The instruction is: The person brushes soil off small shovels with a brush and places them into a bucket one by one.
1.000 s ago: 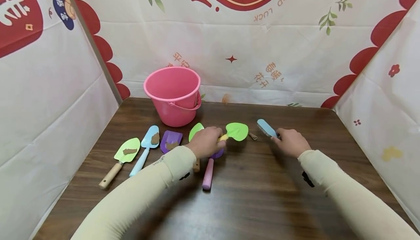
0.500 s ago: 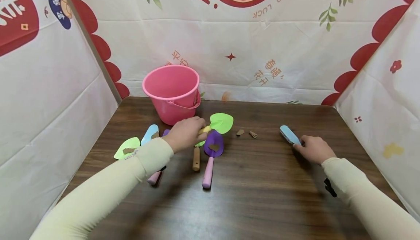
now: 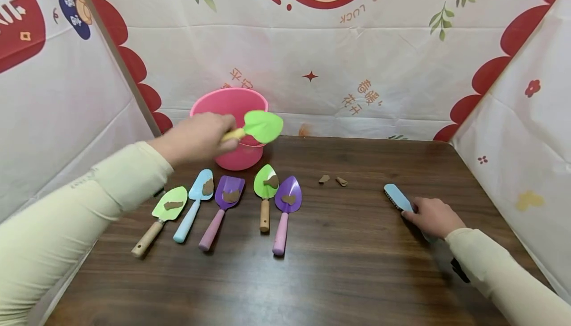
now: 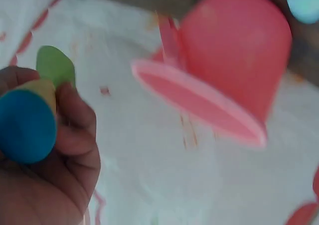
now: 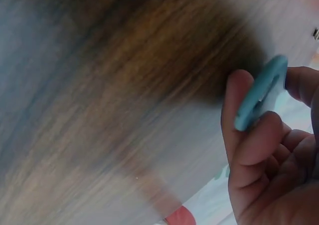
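On the left we see a green trowel (image 3: 171,194) with a pale wooden handle lying on the dark table (image 3: 348,266), a brown piece (image 3: 173,205) on its blade. Just beside it lies a blue trowel (image 3: 187,222), likewise bearing a brown scrap. Farther back in the head view, we see the left hand (image 3: 196,135) with its fingers wrapped round the handle of a yellow-handled trowel (image 3: 264,126); its green blade overlaps the mouth of the pink bucket (image 3: 241,158), though we cannot tell whether it is over the bucket or in front of it. The left wrist view shows us the blue end of that handle. The bucket stands upright at the back of the table. In front of it we find a square-ended purple shovel (image 3: 229,183), then a second green trowel (image 3: 265,214) and a rounded purple trowel (image 3: 287,187), each with brown stuff on the blade. Next, to the right, two loose brown bits (image 3: 341,182) lie near each other. Well apart from them, we see a light blue brush (image 3: 397,197) pinched between the thumb and fingers of the right hand (image 3: 434,215); we cannot tell whether its bristles touch the table.
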Tool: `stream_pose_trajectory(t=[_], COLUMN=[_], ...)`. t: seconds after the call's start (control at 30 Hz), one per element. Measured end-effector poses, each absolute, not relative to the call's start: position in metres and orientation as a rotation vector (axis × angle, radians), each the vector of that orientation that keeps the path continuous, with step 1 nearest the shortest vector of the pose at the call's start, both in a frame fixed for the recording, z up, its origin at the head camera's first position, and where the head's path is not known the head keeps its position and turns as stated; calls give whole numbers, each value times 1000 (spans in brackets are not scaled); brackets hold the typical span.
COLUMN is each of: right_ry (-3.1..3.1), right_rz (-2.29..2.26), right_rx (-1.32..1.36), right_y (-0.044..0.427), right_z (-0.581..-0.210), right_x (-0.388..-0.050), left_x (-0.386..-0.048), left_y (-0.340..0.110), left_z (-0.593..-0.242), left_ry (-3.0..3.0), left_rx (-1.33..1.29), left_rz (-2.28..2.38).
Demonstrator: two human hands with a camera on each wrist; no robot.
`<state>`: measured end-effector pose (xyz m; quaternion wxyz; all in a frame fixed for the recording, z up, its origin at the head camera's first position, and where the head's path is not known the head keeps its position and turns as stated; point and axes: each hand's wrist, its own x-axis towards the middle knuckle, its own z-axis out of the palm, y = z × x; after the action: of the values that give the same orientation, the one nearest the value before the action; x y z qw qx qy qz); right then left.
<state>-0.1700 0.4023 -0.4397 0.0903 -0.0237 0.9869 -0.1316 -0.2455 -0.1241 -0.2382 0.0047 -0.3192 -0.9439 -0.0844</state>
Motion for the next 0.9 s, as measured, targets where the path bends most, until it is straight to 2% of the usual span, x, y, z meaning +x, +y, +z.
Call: stream_pose_trajectory(t=[0.17,0.3,0.53,0.9], right_ry=[2922,2908,2904,2909], right_rz=[-369,-364,-390,-410], right_rx=[-68,-65,-88,-86], right_y=[399,398,398,398], right_z=[-438,-437,-442,-443], right_x=[-165,-161,-157,-154], left_x=[-265,-286,-313,-335], left_y=[-148,-159,-163,-147], left_z=[-206,-198,-215,-240], left_ry=[-3044,-3104,-3140,-3118], left_rx=[-885,-784,-614,-425], left_rz=[-182,-146,-164,-378])
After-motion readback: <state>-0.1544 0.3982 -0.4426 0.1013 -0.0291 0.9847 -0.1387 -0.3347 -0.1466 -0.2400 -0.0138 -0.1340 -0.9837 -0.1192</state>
